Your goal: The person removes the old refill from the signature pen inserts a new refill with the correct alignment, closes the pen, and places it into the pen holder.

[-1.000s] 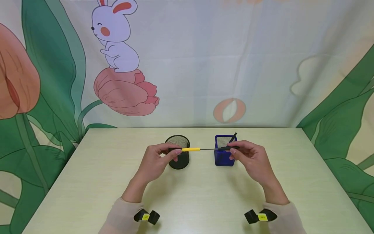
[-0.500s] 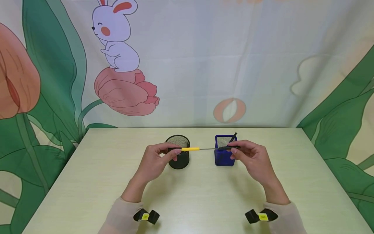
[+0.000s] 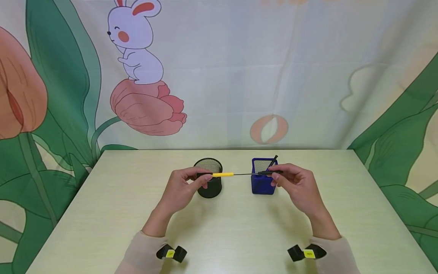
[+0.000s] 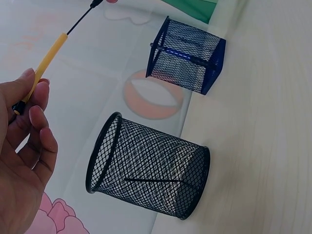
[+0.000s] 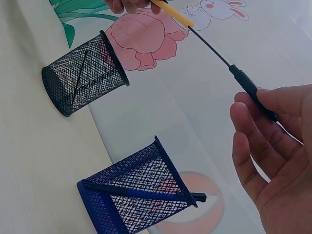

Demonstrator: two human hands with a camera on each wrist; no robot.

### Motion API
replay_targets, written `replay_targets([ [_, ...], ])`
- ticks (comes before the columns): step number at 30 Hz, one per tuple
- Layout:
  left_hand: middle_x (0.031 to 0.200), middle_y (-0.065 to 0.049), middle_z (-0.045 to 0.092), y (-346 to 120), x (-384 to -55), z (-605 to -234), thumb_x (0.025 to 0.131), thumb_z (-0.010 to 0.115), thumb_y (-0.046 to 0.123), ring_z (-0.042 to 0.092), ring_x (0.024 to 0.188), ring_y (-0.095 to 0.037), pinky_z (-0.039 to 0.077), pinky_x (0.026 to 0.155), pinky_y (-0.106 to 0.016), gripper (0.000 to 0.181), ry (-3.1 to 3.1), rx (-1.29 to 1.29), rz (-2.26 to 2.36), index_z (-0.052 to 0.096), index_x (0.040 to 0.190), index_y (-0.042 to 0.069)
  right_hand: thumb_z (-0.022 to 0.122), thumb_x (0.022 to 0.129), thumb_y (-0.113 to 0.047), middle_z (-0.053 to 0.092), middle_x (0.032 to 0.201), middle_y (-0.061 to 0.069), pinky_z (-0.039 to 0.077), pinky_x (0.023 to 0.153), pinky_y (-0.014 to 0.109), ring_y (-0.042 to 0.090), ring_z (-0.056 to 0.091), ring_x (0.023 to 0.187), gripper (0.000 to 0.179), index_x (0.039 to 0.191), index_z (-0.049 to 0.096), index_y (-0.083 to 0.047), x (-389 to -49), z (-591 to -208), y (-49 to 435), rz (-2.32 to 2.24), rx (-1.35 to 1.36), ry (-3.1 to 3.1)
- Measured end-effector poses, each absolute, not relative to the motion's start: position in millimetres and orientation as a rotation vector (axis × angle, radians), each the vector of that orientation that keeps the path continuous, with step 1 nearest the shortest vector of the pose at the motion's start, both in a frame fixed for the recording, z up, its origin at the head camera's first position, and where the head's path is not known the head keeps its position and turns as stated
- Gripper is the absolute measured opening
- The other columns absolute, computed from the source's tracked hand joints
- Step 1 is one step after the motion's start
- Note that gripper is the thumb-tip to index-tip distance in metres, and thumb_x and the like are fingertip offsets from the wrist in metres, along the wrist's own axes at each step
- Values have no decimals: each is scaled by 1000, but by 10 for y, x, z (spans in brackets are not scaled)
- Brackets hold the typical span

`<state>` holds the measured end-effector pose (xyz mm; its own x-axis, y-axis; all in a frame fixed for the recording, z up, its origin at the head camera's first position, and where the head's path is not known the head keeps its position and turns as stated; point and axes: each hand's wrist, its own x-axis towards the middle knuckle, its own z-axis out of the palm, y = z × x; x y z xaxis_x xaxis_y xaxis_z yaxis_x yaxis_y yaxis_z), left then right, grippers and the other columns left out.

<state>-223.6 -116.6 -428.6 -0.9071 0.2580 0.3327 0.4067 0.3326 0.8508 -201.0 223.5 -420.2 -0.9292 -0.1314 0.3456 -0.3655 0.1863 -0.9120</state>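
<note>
My left hand [image 3: 183, 190] pinches the black end of a yellow pen barrel [image 3: 223, 174] between thumb and forefinger. My right hand [image 3: 297, 186] pinches a ribbed black pen grip section [image 5: 246, 85]. A thin dark refill [image 3: 243, 174] spans the gap between the two parts, its left end entering the yellow barrel. The pen is level, raised in front of the two holders. Behind the left fingers stands a round black mesh pen holder [image 3: 210, 189]. Partly behind the right fingers is a square blue mesh pen holder [image 3: 262, 186], with a dark pen [image 5: 170, 196] leaning in it.
Both holders stand on a pale wooden table [image 3: 226, 232], towards its back edge. A thin dark stick [image 4: 156, 180] shows through the round holder's mesh. Behind the table hangs a printed cloth [image 3: 219, 76] with a rabbit and flowers.
My right hand has drawn the black grip section slightly to the right, so more of the refill shows. The left hand with the yellow barrel has hardly moved.
</note>
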Motion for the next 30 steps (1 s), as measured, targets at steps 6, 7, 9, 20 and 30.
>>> replay_targets([
  [6, 74, 1, 73, -1167, -2239, -4290, 95, 77, 24, 69, 77, -14, 48, 70, -28, 11, -2441, -626, -1640, 81, 104, 19, 67, 100, -4, 78, 97, -5, 61, 74, 27, 18, 72, 77, 18, 115, 73, 3, -2001, -4189, 2263, 1815, 471, -2247],
  [7, 75, 1, 73, -1168, -2239, -4291, 95, 77, 24, 69, 78, -14, 49, 71, -28, 11, -2440, -629, -1641, 81, 104, 19, 67, 100, -4, 77, 96, -6, 61, 73, 27, 18, 72, 76, 18, 115, 73, 4, -1999, -4184, 2264, 1814, 476, -2244],
  [9, 75, 1, 73, -1172, -2240, -4295, 95, 77, 24, 69, 78, -14, 49, 72, -28, 11, -2438, -627, -1638, 81, 104, 19, 67, 100, -4, 77, 95, -8, 61, 73, 26, 17, 72, 76, 18, 115, 73, 4, -1995, -4178, 2260, 1814, 488, -2244],
  [20, 75, 1, 73, -1183, -2244, -4294, 95, 77, 24, 68, 78, -18, 50, 72, -31, 11, -2440, -609, -1638, 81, 104, 19, 67, 100, -3, 78, 98, -9, 61, 73, 26, 16, 73, 76, 19, 116, 72, 6, -1991, -4161, 2274, 1820, 487, -2235],
  [30, 74, 0, 73, -1184, -2235, -4277, 95, 77, 23, 69, 79, -22, 50, 74, -31, 11, -2435, -613, -1639, 81, 104, 18, 67, 100, -5, 78, 101, -4, 61, 74, 26, 12, 73, 77, 21, 117, 71, 6, -2004, -4170, 2307, 1812, 482, -2237],
])
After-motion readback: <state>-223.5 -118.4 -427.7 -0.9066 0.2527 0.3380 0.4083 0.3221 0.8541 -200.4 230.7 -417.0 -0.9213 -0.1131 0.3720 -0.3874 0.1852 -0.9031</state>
